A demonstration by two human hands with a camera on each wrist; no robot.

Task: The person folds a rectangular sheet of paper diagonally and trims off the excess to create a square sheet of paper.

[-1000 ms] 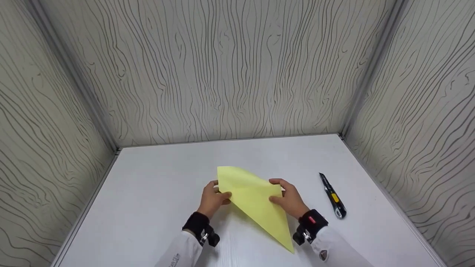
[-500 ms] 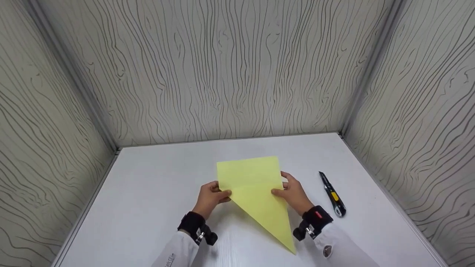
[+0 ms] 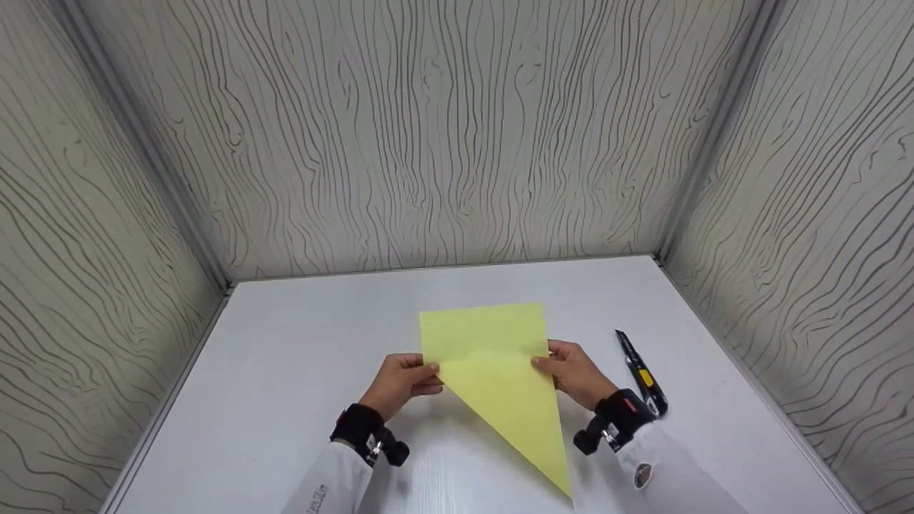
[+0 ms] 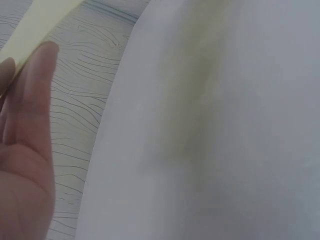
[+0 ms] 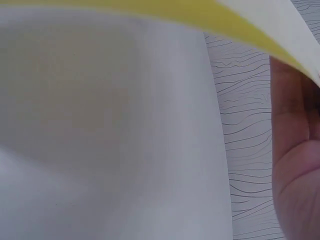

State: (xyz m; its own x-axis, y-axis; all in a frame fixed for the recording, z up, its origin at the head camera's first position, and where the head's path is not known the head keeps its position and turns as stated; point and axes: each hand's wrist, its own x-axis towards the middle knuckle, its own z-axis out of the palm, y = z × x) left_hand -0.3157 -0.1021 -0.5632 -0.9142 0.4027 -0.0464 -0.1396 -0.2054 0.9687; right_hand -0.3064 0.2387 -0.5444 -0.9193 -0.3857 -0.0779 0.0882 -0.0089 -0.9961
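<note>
Yellow paper [image 3: 493,385] above white table [image 3: 321,321], tapering toward five o'clock. Left hand [image 3: 400,383] pinches nine o'clock edge, right hand [image 3: 580,374] three o'clock edge; knife [image 3: 645,376] (black-and-yellow) farther out at three.

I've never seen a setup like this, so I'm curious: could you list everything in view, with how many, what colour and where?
Paper: 1, yellow, held over the table's middle
Knife: 1, black and yellow, on the table's right side
Table: 1, white, in front of the person
Walls: 3, pale with dark wavy lines, behind and both sides
Posts: 2, grey, back corners
Left hand: 1, bare, pinching the paper's left edge
Right hand: 1, bare, pinching its right edge
Wristbands: 2, black, one per wrist
Cameras: 2, black, on the wristbands
Sleeves: 2, white, on the forearms
</note>
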